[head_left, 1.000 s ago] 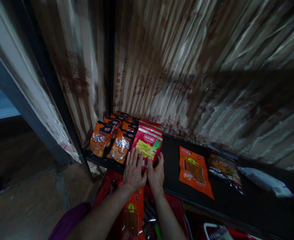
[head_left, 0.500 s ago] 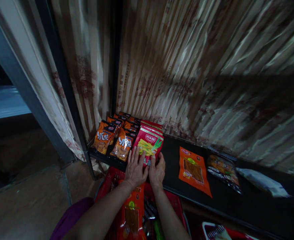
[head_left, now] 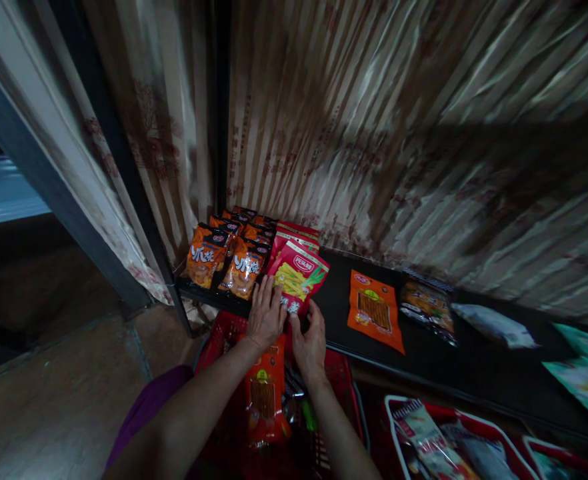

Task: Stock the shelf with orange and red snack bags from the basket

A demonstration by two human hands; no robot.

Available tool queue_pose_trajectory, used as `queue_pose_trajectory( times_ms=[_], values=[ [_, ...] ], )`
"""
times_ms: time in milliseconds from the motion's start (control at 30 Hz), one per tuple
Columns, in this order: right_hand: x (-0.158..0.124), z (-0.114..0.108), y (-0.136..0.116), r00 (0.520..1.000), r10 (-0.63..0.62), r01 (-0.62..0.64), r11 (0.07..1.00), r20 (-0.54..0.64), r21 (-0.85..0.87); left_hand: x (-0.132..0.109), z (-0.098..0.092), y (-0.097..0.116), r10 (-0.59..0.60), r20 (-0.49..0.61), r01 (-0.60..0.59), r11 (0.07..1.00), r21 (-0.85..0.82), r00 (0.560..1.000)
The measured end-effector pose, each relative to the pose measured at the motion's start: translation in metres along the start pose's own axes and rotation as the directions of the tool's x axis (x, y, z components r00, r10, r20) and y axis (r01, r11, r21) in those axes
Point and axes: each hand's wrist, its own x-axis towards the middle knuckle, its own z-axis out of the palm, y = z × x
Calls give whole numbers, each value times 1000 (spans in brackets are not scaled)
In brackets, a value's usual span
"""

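Note:
A pink snack bag (head_left: 297, 275), printed with yellow strips and green stalks, leans tilted to the right in front of similar red-pink bags (head_left: 294, 231) on the black shelf. The outstretched fingers of my left hand (head_left: 267, 317) rest against its lower left part. My right hand (head_left: 309, 343) has its thumb and fingers at the bag's lower right corner, holding it there. Just left of it stand several orange-and-black snack bags (head_left: 244, 268) in rows. Below my hands is a red basket (head_left: 221, 327) with an orange packet (head_left: 265, 393) inside.
Farther right on the shelf (head_left: 324, 320) lie an orange packet (head_left: 375, 310), a dark clear-fronted packet (head_left: 428, 307), a pale packet (head_left: 494, 325) and green packets (head_left: 584, 377). Another filled basket (head_left: 391, 427) stands below. A dark post (head_left: 144, 187) and curtain (head_left: 354, 133) border the shelf.
The front pink bag has turned from nearly straight to a rightward tilt, showing the red-pink bags behind it. The view has shifted, bringing more of the right-hand baskets into sight.

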Motion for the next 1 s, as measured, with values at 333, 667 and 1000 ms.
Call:
queue_pose_trajectory(
  times_ms=[333,667,1000],
  values=[
    [38,-1,-23,988,-140,136,989,-68,-56,3,7,-1,-54,-40,53,998,-26,998],
    [29,-3,0,992,-114,106,987,-56,-122,0,-3,1,16,-62,-22,996,-86,998],
    [-5,-7,2,1000,24,-22,994,-16,111,-27,-16,6,19,21,-18,999,-40,1000]
  ],
)
